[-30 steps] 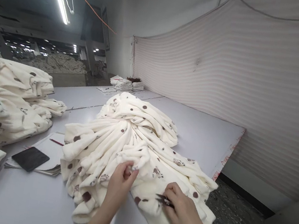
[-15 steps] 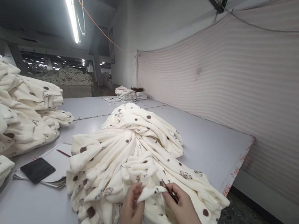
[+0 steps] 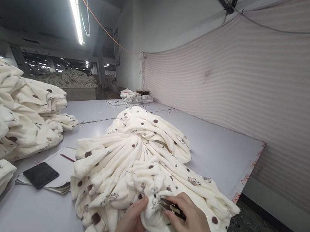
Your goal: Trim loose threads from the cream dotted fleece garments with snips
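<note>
A cream plush garment (image 3: 124, 162) with brown spots and small printed figures lies gathered in folds on the table. At its near part, my left hand (image 3: 132, 222) pinches a bunched bit of the cloth between thumb and fingers. My right hand (image 3: 189, 221) grips a pair of dark thread snips (image 3: 173, 208), whose tips point left and touch or nearly touch that bunched cloth. Folds hide part of my left fingers. Whether a thread lies between the blades is too small to tell.
Heaped cream spotted cloth (image 3: 10, 116) fills the left side of the table (image 3: 212, 141). Papers (image 3: 62, 168) lie under a black flat object (image 3: 41, 175) and a dark red pencil (image 3: 67, 158). Stacked white pieces (image 3: 131, 96) stand at the back. A striped sheet (image 3: 238, 74) hangs along the right.
My left hand has turned and closed on the cloth, bunching it up. The snips in my right hand have swung round so their tips meet the held bit.
</note>
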The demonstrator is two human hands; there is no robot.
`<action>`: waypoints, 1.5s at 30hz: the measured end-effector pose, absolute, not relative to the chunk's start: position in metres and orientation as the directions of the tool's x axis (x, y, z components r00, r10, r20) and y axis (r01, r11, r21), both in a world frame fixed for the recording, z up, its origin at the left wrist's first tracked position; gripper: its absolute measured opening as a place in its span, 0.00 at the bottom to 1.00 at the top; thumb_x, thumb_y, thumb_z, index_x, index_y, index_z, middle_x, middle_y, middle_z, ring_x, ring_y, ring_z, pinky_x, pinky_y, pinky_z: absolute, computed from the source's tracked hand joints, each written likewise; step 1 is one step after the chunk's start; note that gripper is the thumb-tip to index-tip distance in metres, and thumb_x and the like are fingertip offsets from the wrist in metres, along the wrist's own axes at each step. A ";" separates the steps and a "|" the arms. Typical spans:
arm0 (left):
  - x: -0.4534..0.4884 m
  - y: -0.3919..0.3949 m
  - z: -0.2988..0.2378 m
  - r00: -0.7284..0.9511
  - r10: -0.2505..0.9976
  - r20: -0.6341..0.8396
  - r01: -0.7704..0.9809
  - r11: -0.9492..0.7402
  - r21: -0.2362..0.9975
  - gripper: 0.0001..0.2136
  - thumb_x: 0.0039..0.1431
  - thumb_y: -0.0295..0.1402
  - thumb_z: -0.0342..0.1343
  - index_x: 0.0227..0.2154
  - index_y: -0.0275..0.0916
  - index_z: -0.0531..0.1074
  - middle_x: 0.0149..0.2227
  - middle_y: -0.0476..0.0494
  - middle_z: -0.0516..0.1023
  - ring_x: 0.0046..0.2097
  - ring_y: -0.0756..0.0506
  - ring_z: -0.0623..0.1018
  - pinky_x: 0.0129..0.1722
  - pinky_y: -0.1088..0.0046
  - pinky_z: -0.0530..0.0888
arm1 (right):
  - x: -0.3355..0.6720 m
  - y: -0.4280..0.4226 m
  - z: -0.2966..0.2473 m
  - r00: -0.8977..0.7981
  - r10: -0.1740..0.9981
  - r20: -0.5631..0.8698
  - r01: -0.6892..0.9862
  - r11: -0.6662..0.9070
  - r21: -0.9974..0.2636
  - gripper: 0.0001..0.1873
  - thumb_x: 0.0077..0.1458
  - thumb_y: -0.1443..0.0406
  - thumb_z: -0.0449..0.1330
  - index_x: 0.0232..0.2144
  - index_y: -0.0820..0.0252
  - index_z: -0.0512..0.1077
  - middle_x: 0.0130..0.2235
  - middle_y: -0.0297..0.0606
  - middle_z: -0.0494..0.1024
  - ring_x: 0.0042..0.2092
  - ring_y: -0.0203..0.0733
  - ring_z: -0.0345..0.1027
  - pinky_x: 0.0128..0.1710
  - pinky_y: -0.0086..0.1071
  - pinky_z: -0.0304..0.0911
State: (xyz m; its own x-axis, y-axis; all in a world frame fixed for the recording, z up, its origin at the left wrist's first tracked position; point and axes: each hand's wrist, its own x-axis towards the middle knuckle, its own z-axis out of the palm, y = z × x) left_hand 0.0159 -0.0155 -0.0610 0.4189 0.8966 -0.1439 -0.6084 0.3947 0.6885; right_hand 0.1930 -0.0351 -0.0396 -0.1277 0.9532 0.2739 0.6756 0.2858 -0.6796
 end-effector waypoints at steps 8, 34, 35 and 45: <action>0.018 -0.015 -0.063 0.411 0.904 -0.118 -0.616 0.371 0.695 0.14 0.60 0.34 0.51 0.46 0.36 0.74 0.49 0.39 0.77 0.57 0.38 0.69 0.57 0.60 0.64 | 0.187 -0.034 -0.045 -0.092 0.949 0.300 0.666 0.283 -0.690 0.12 0.59 0.59 0.52 0.39 0.50 0.74 0.40 0.35 0.77 0.40 0.42 0.71 0.37 0.31 0.64; 0.033 -0.019 -0.068 0.445 0.880 -0.166 -0.541 0.412 0.733 0.15 0.59 0.38 0.54 0.45 0.35 0.74 0.48 0.37 0.77 0.52 0.39 0.73 0.52 0.62 0.67 | 0.204 -0.037 -0.056 -0.101 0.963 0.248 0.564 0.261 -0.783 0.13 0.56 0.58 0.57 0.42 0.53 0.75 0.42 0.38 0.77 0.44 0.44 0.70 0.43 0.34 0.65; 0.034 -0.019 -0.068 0.448 0.876 -0.179 -0.528 0.421 0.738 0.15 0.58 0.39 0.55 0.45 0.36 0.74 0.48 0.37 0.77 0.52 0.39 0.73 0.52 0.63 0.68 | 0.205 -0.037 -0.056 -0.118 0.959 0.257 0.590 0.276 -0.759 0.13 0.55 0.59 0.58 0.43 0.52 0.75 0.43 0.37 0.77 0.44 0.44 0.70 0.43 0.34 0.64; 0.043 -0.001 -0.082 0.225 0.974 -0.034 -0.197 0.079 0.977 0.17 0.56 0.42 0.55 0.47 0.44 0.73 0.54 0.42 0.72 0.56 0.39 0.69 0.55 0.60 0.65 | 0.245 -0.078 -0.062 -0.209 0.976 -0.067 0.562 0.063 -0.825 0.12 0.53 0.59 0.59 0.40 0.54 0.72 0.39 0.35 0.76 0.42 0.44 0.68 0.41 0.34 0.64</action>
